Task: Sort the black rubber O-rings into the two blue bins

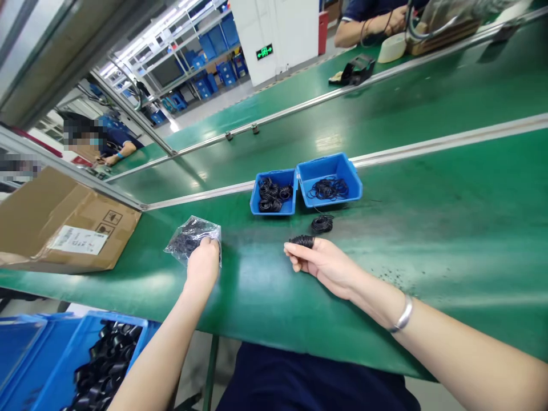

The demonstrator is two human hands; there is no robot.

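My left hand (204, 260) is closed on the right edge of a clear plastic bag (188, 237) with dark contents, which lies on the green table. In my right hand (321, 261) is a bundle of thin black rings (302, 241), pinched between thumb and fingers. Just beyond that hand, a second black bundle (322, 223) rests on the table. Two blue bins stand behind it: the left bin (274, 212) contains several black bundles, and the right bin (336, 200) contains a looser heap of thin black loops (329, 187).
A cardboard box (85, 228) sits on the table at the left. Below the table edge, a blue crate (64, 365) holds shiny black parts. Small dark specks dot the table right of my right hand. Across the metal rail, other people work at the far tables.
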